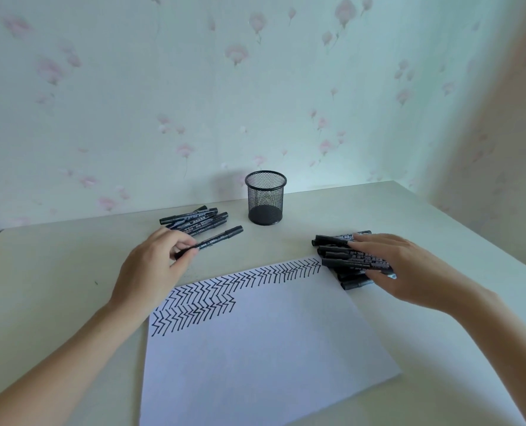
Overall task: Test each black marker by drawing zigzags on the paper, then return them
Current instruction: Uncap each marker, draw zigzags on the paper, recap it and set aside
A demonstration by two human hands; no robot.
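On the worktop [71, 265]: left hand [151, 269] pinching one capped marker [212, 241] toward the left pile [194, 221], probably tested; right hand [400, 265] flat, fingers straight, steadying the right pile [344, 256] beside the paper [255, 348].

The left hand [154, 265] reaches forward on a bare forearm, its curled fingers and thumb pinching the end of a marker [215, 241]. The right hand [400, 265] stretches out palm down, fingers spread and nearly straight, resting on a pile of markers [347, 256].
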